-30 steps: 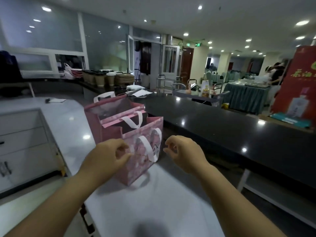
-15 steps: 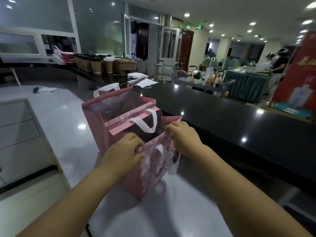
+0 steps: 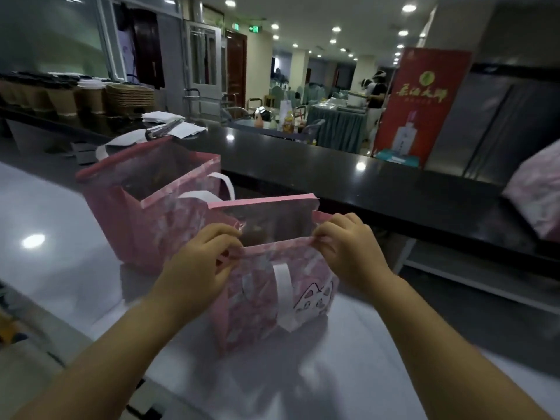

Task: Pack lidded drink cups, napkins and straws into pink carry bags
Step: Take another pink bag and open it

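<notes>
Countertop (image 3: 54, 213): white, carried both bags.
Rear pink bag (image 3: 142, 225): upright, open, farther along the right edge.
Front pink bag (image 3: 263, 301): upright near the right edge.
Left hand (image 3: 197, 268): fingers pinched its rim's left corner.
Right hand (image 3: 348, 250): fingers pinched the right corner.

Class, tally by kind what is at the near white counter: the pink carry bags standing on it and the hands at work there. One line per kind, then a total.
Pink carry bags: 2 (near bag, far bag)
Hands: 2 (left hand, right hand), each pinching the near bag's front rim
Total: 4
</notes>
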{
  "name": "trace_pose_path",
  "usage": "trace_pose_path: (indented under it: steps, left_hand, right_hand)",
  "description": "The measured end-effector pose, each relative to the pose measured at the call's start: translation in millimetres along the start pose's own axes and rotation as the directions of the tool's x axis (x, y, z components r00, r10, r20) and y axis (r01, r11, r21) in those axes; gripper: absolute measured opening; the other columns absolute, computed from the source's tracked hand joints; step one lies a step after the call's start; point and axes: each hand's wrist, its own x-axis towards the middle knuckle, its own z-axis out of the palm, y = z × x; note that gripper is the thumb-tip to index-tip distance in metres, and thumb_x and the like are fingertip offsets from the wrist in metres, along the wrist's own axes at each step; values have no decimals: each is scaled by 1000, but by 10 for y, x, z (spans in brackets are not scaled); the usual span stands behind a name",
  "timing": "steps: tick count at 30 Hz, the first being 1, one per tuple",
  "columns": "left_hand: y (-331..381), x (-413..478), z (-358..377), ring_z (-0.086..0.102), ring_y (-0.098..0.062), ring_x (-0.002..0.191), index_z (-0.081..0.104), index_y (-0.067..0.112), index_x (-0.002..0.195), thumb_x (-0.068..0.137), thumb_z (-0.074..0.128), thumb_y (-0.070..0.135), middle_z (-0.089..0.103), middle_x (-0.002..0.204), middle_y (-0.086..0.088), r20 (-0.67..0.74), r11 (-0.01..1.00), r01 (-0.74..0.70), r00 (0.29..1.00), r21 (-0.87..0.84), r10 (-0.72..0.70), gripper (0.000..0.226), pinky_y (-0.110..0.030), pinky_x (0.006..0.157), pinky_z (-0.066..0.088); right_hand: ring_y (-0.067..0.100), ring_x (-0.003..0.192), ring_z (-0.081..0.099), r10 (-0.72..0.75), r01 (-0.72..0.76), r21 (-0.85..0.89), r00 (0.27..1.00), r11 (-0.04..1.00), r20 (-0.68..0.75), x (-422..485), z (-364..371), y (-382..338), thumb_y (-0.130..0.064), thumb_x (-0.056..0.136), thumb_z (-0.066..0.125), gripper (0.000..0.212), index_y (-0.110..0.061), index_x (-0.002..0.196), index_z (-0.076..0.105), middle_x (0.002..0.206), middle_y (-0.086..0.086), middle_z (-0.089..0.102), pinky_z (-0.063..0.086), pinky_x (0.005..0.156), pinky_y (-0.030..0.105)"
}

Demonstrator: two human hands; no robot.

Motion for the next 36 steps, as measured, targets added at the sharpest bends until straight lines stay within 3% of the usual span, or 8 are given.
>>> trace_pose_path:
  steps: [6, 15, 19, 23, 28, 32, 36]
  left_hand:
    - [561, -61, 162, 59, -8, 82, 67, 14, 95, 72, 73, 6, 53, 109, 8, 95, 981, -142, 983, -130, 154, 25, -1, 69, 45]
    - [1882, -137, 872, 58, -8, 82, 67, 11, 91, 73, 68, 11, 55, 101, 7, 99, 920, -272, 946, -281, 310, 17, -2, 71, 43]
    - [2571, -225, 1251, 57, -6, 78, 67, 10, 90, 73, 60, 21, 56, 98, 8, 92, 897, -290, 937, -332, 337, 22, -1, 69, 41]
    - [3220, -311, 1674, 59, -10, 80, 67, 7, 89, 72, 68, 9, 59, 97, 2, 76, 880, -303, 933, -365, 353, 17, -7, 74, 44]
    - [3880, -349, 2154, 59, -12, 82, 66, 3, 91, 73, 71, 2, 63, 96, -7, 49, 855, -330, 924, -401, 379, 19, -11, 75, 45]
    - [4280, -289, 2519, 58, -12, 84, 66, 3, 92, 73, 71, 1, 64, 97, -8, 36, 837, -343, 918, -426, 395, 20, -9, 77, 44]
    - [4586, -197, 2848, 59, -14, 83, 65, 2, 93, 75, 70, -1, 63, 97, -8, 29, 811, -360, 908, -461, 419, 19, -13, 77, 48]
  right_hand:
    - [26, 74, 57, 108, -110, -76, 994, 991, -29, -822, -758, 123, -24, 76, 77, 17, -10, 82, 70, 84, 5, 67, 49, 59, 43]
    - [19, 64, 49, 393, -410, -241, 912, 880, -117, -2249, -1963, 812, -44, 69, 78, 36, -13, 68, 61, 69, -2, 59, 40, 60, 36]
    - [21, 69, 48, 472, -478, -178, 878, 860, -81, -2863, -2481, 1233, -34, 73, 77, 27, -12, 72, 62, 73, -3, 56, 44, 60, 41]
    - [19, 70, 49, 479, -490, -198, 872, 849, -102, -3358, -2892, 1613, -30, 74, 77, 24, -11, 74, 62, 75, -5, 54, 43, 60, 32]
    - [19, 72, 49, 532, -572, -188, 816, 798, -225, -3770, -3247, 2051, -25, 72, 80, 24, -8, 72, 63, 76, -1, 51, 34, 65, 20]
    - [21, 73, 49, 562, -619, -220, 781, 754, -273, -3978, -3432, 2346, -22, 73, 80, 23, -6, 73, 63, 77, 4, 53, 41, 64, 27]
    - [23, 77, 50, 624, -674, -255, 739, 693, -255, -4145, -3531, 2661, -19, 74, 77, 20, -5, 77, 64, 80, 7, 55, 40, 66, 26]
